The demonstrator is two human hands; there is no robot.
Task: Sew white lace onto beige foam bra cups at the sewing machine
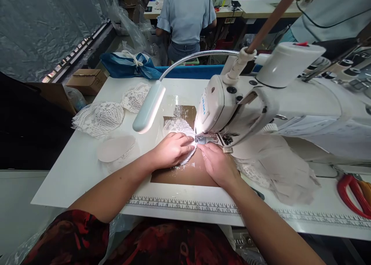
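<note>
My left hand [172, 150] lies flat, fingers together, pressing a piece of white lace [178, 128] onto the brown plate under the needle of a white sewing machine [232, 106]. My right hand [217, 162] rests just right of it, fingers stretched toward the presser foot [203, 140], touching the lace edge. Both hands hold the fabric down rather than gripping it.
A gooseneck lamp [149, 107] hangs over the table. More lace pieces [100, 118] and a round pad [116, 148] lie left. Pale fabric [278, 168] is piled right, red-handled scissors [352, 193] further right. A printed ruler [179, 205] runs along the front edge. Another person [187, 17] works behind.
</note>
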